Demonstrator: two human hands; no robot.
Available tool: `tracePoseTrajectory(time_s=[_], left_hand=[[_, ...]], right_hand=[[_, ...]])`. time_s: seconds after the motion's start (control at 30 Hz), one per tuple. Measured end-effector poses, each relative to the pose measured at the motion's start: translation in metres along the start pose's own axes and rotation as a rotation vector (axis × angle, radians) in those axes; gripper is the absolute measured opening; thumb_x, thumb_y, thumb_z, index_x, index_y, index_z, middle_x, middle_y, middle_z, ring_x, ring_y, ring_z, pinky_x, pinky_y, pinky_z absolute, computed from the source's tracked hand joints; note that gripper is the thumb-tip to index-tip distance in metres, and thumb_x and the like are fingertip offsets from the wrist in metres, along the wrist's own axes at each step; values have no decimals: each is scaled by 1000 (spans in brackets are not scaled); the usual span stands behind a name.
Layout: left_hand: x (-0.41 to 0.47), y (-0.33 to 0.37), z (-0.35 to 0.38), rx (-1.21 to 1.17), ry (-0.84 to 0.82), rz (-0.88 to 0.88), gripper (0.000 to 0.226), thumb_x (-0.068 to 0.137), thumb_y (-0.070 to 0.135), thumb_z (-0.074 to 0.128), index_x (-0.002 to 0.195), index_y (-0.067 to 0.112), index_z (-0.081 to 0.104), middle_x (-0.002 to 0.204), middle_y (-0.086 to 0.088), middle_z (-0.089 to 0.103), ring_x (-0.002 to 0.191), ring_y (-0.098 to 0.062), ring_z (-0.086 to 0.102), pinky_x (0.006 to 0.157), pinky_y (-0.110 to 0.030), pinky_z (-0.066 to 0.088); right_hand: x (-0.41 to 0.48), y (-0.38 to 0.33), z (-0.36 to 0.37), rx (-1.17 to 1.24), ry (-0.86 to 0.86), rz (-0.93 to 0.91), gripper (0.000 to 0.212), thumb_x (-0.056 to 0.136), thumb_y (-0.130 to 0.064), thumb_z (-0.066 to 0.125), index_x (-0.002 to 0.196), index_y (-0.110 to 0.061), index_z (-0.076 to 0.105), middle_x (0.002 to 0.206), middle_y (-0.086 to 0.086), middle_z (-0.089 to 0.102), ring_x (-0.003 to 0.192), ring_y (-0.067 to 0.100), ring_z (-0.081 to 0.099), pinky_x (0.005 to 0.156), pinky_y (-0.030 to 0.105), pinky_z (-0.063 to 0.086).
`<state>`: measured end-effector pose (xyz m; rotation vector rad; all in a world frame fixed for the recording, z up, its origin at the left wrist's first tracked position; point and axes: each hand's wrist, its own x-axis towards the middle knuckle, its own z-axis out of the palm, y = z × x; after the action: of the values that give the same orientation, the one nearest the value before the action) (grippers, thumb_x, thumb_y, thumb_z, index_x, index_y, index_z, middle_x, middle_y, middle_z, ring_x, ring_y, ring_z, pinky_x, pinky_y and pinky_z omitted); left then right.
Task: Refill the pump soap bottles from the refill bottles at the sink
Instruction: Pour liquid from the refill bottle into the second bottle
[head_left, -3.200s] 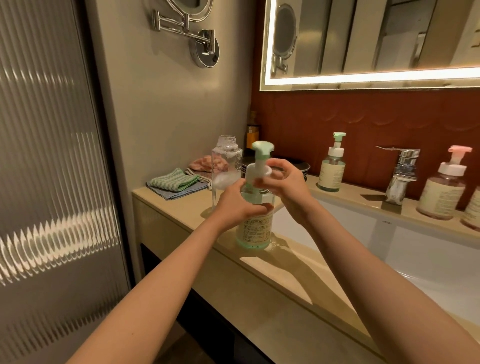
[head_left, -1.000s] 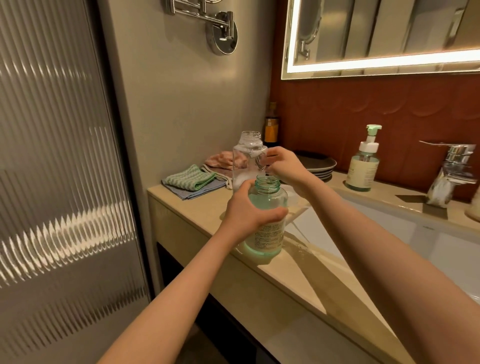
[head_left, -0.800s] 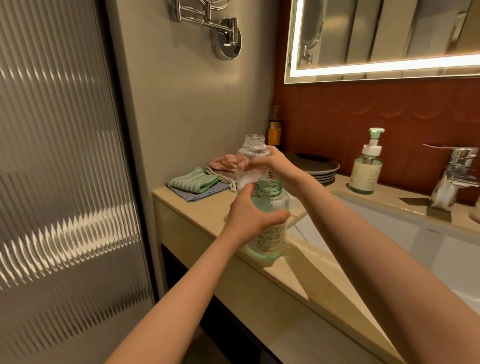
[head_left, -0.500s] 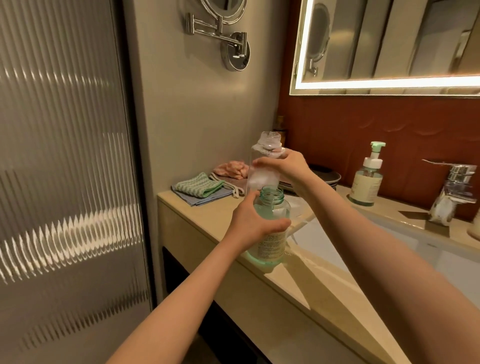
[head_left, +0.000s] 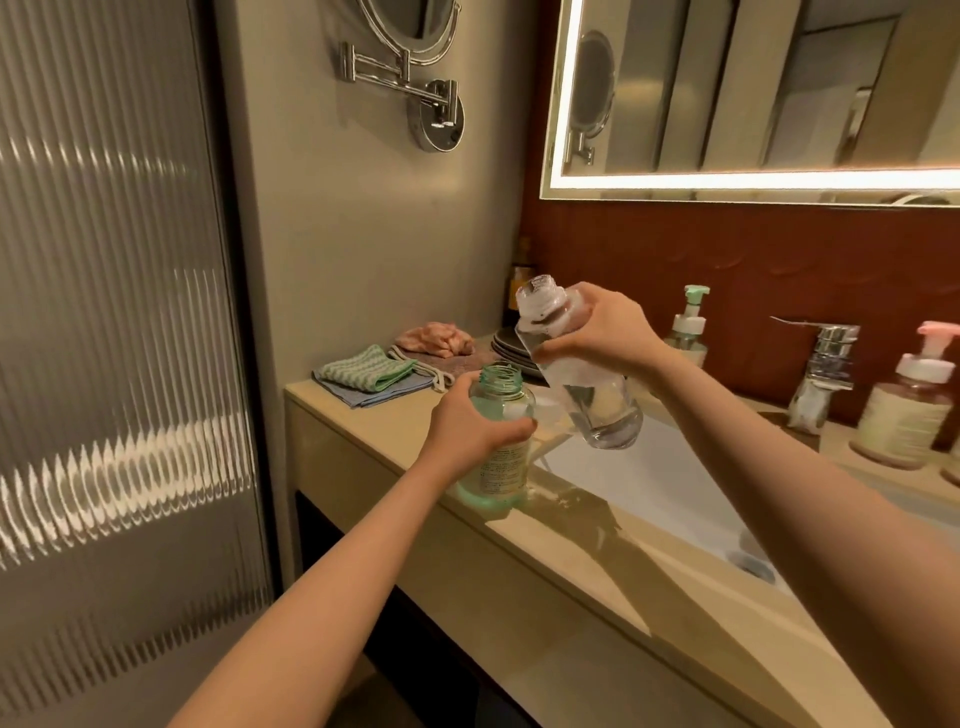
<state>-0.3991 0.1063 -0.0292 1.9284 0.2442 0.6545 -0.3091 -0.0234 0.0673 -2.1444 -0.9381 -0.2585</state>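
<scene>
Head view: the left hand (head_left: 470, 423) wraps its fingers and thumb round the shoulder of the green bottle (head_left: 498, 470), which stands upright on the front edge of the counter (head_left: 571, 597), just left of the sink (head_left: 654, 483). The bottle's threaded neck is open.

The right hand (head_left: 605, 332) grasps the clear refill bottle (head_left: 584, 387) round its upper half and holds it in the air, off the counter. It is tilted, with its open mouth up and to the left and its base lower, over the sink's left end. Its mouth sits higher than the green bottle's neck and apart from it. Clear liquid lies in the low end.

Behind, folded cloths (head_left: 366, 371) and a pink cloth (head_left: 436, 338) lie at the counter's left end beside stacked plates (head_left: 506, 345). On the back ledge stand a green-pump bottle (head_left: 688, 332), a faucet (head_left: 826, 364) and a pink-pump bottle (head_left: 909, 410). A lit mirror (head_left: 753, 88) hangs above.
</scene>
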Motion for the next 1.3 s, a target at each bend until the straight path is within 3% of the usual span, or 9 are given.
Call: tracePoseTrajectory(time_s=[0.13,0.23,0.43,0.7,1.3], left_hand=[[4,-2,4,7,20,-9,76,65,27,82,129,16,43,121,1,56,105,-15,54,84,-29,46],[5,-1,5,13,26,-4,75,66,26,82,129,16,43,115,4,54,103,-14,52,82,-27,43],[7,-2,8,33,50,-2,73,67,26,82,128,15,43,115,5,51,100,-11,48,81,-25,39],[9,-2,11,30,63,1,74,67,28,81,129,15,43,124,-1,54,101,-12,48,80,-26,40],[10,-5,13,26,74,23,72,69,28,80,129,15,42,123,0,53,99,-11,48,77,-25,39]], right_hand=[[-7,10,7,-129,21,-10,61,58,-26,84,112,-22,57,103,0,64,95,18,58,83,33,50],[-14,11,10,-189,19,-15,68,59,-24,83,120,-24,54,110,2,63,99,19,57,85,38,51],[-20,10,11,-342,55,-55,67,62,-25,81,122,-25,51,112,2,61,96,17,52,73,31,48],[-20,14,17,-536,64,-62,75,64,-34,81,128,-25,45,111,4,56,104,22,49,82,39,47],[-15,6,16,-802,91,-141,74,74,-32,75,136,-23,35,120,8,50,113,25,42,91,37,38]])
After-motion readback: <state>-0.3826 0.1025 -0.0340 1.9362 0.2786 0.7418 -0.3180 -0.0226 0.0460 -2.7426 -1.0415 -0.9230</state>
